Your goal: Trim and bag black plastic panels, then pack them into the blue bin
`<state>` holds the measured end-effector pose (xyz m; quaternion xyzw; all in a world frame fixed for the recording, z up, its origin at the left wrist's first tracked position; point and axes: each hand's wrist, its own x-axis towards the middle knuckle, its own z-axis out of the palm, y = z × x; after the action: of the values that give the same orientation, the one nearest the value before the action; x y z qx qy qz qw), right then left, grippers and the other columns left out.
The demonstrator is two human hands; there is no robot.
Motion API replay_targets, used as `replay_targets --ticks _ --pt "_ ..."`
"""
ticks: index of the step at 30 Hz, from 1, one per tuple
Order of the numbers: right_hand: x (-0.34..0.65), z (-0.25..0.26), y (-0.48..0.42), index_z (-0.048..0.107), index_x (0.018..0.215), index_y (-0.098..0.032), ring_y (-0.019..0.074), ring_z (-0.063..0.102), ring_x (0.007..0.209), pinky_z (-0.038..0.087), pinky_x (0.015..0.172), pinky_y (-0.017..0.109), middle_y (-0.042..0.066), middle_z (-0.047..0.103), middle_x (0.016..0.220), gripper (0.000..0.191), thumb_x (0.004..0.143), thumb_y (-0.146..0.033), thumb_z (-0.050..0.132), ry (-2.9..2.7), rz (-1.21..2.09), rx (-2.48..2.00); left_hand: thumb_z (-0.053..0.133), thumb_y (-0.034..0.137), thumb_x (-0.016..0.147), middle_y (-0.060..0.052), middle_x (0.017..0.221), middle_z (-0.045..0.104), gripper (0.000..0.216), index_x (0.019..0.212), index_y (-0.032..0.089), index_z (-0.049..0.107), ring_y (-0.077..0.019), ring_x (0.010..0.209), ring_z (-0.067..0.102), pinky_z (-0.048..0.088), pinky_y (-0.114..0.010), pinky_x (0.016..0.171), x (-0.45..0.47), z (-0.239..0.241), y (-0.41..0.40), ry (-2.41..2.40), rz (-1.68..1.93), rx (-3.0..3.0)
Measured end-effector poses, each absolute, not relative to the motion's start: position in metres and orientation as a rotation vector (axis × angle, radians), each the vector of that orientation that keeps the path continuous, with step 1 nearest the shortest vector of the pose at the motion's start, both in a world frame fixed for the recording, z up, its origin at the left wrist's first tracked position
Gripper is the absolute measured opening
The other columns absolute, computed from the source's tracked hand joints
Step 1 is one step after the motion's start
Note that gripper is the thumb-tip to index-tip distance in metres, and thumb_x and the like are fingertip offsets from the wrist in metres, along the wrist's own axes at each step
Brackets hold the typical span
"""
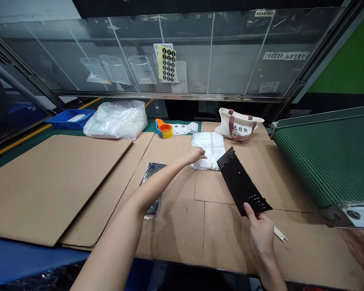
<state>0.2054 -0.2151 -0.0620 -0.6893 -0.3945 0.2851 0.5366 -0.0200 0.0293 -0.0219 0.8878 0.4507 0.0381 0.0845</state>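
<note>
My right hand grips the lower end of a thin black panel with rows of small slots at both ends. The thumb lies on its face, and the panel is held tilted above the cardboard. My left arm reaches across to a flat stack of clear plastic bags with a band around it. There my left hand has its fingers curled closed at the stack's left side; what they pinch, if anything, is hidden. Partly behind my left forearm lies a bagged black panel.
Cardboard sheets cover the table. Along the back are a blue tray, a large plastic-wrapped bundle, a tape dispenser and a cloth bag. A green conveyor belt borders the right. A pale pronged tool lies beside my right hand.
</note>
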Motion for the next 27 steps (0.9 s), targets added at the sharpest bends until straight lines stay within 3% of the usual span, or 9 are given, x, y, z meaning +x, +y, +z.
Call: replay_targets --ticks 8,15,22,27 --pt "0.191 -0.072 -0.210 0.074 0.087 -0.011 0.0309 0.067 0.084 0.050 0.068 0.034 0.013 0.076 0.086 0.058 0.074 -0.066 0.061 -1.048 0.615 -1.679 0.059 0.033 0.091 -0.008 0.113 0.063 0.028 0.111 0.015 0.061 -0.0205 0.099 0.062 0.053 -0.043 0.086 -0.014 -0.029 0.035 1.468 0.260 2.475" --pt "0.190 -0.068 -0.209 0.073 0.083 -0.010 0.0236 0.061 0.061 0.046 0.055 0.030 0.011 0.072 0.070 0.059 0.076 -0.066 0.058 -1.088 0.579 -1.709 0.056 0.035 0.092 -0.009 0.114 0.062 0.030 0.116 0.016 0.059 -0.0205 0.099 0.062 0.054 -0.042 0.085 -0.025 -0.014 0.058 1.746 0.488 2.199" --pt "0.186 -0.069 -0.214 0.074 0.082 -0.013 0.0292 0.067 0.080 0.051 0.067 0.034 0.012 0.073 0.077 0.058 0.079 -0.068 0.055 -1.024 0.504 -1.637 0.059 0.034 0.091 -0.007 0.106 0.065 0.025 0.107 0.015 0.062 -0.0175 0.090 0.063 0.055 -0.038 0.080 -0.030 -0.020 0.037 1.374 0.332 2.173" --pt "0.172 -0.068 -0.209 0.072 0.071 -0.017 0.0241 0.063 0.062 0.050 0.058 0.032 0.008 0.069 0.064 0.053 0.073 -0.068 0.059 -1.094 0.570 -1.585 0.058 0.034 0.091 -0.007 0.109 0.064 0.026 0.109 0.016 0.062 -0.0180 0.092 0.063 0.055 -0.038 0.080 -0.018 -0.038 0.028 1.307 0.369 2.051"
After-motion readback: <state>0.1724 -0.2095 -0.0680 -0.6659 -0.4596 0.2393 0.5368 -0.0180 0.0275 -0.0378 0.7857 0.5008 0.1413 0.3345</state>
